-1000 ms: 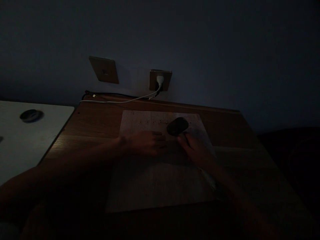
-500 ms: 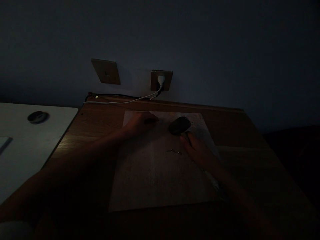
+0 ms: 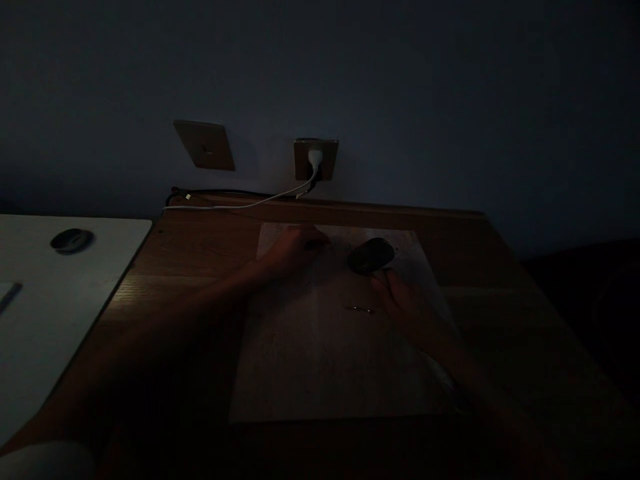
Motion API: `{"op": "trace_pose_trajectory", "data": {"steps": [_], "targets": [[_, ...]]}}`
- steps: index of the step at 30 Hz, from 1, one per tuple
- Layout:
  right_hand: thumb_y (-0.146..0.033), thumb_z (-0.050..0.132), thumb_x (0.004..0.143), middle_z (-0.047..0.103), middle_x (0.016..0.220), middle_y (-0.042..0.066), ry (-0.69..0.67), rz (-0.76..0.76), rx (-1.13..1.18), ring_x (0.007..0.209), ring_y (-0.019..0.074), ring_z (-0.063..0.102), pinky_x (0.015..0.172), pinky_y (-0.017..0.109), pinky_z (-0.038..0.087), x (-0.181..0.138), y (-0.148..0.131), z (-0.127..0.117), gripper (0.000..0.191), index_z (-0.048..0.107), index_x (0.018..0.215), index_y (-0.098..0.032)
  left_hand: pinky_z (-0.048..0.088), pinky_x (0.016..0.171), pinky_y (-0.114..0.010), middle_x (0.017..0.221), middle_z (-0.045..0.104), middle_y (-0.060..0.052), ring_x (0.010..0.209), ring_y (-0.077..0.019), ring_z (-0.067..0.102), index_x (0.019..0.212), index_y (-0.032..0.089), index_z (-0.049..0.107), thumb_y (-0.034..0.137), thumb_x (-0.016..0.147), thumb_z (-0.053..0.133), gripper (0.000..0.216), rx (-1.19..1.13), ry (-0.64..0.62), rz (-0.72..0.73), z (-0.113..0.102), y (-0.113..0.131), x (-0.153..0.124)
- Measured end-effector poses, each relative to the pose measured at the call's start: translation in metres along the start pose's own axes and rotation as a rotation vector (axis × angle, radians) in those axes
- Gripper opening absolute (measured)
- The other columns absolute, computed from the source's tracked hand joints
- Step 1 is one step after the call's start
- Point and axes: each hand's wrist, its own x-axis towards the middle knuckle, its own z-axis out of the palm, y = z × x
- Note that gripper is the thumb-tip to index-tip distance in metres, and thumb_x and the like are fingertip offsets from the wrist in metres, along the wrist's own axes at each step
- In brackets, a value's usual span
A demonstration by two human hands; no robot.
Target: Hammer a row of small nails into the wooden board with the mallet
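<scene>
Right hand (image 3: 407,303) grips dark oval-headed mallet (image 3: 371,256)
Keep it right of the left hand (image 3: 294,247), curled, contents too dim to tell.

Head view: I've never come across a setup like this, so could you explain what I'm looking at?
There is no machine here, just a person's two bare hands. The camera sits on the person's head and looks forward and down, so the arms enter from below. The scene is very dark.

On a wooden table lies a pale, flat board. The right hand grips a dark-headed mallet by its handle. The left hand is at the board's far part; whether its fingers hold anything is too dark to tell. A thin metal piece, perhaps nails, lies on the board. Behind, a white plug sits in a wall socket.
</scene>
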Motion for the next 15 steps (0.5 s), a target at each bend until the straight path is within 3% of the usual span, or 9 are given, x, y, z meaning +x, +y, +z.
{"op": "trace_pose_trajectory", "data": {"steps": [5,10,15], "targets": [[-0.046,0.035,0.107,0.069,0.073,0.01,0.027,-0.007,-0.072,0.065,0.0294,0.069,0.057,0.034,0.04,-0.001,-0.001,0.002,0.039,0.06,0.116,-0.018,0.058,0.095,-0.032,0.106,0.08,-0.007,0.095,-0.0196,0.075,0.108,0.019,0.081,0.011,0.088,0.066,0.026,-0.01,-0.002,-0.013,0.001,-0.003,0.001],[-0.047,0.038,0.105,0.071,0.079,0.01,0.024,-0.046,-0.027,0.071,0.0298,0.071,0.062,0.035,0.045,0.001,0.011,0.001,0.036,0.061,0.109,-0.02,0.058,0.094,-0.033,0.104,0.08,-0.008,0.095,-0.0203,0.075,0.102,0.018,0.082,0.009,0.086,0.066,0.024,-0.024,-0.004,-0.02,0.004,-0.001,0.005],[-0.048,0.041,0.103,0.069,0.081,0.009,0.052,-0.136,0.042,0.077,0.0287,0.07,0.066,0.035,0.044,0.009,-0.004,-0.006,0.033,0.061,0.099,-0.022,0.058,0.089,-0.03,0.105,0.079,-0.008,0.094,-0.0189,0.075,0.123,0.016,0.073,0.008,0.085,0.065,0.04,-0.051,0.037,-0.075,0.005,0.004,0.003]]}}
